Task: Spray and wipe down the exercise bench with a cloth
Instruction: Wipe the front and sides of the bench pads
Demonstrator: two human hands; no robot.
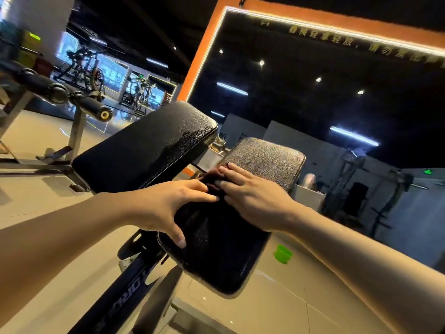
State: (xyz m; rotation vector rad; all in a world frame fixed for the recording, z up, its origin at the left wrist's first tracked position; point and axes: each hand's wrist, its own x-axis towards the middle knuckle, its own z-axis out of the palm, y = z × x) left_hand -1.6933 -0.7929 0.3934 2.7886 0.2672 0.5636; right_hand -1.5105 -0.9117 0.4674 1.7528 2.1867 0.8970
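Both of the person's forearms are bare as far up as can be seen, with no sleeve edge showing. The left hand (166, 203) wears no glove, ring, or watch. The right hand (252, 198) is likewise ungloved, its wrist unadorned. Fingernails look short and unpainted.

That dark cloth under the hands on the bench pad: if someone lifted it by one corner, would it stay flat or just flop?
Probably flop: the cloth looks bunched and creased between the left hand and right hand. It seems thin, so likely light.
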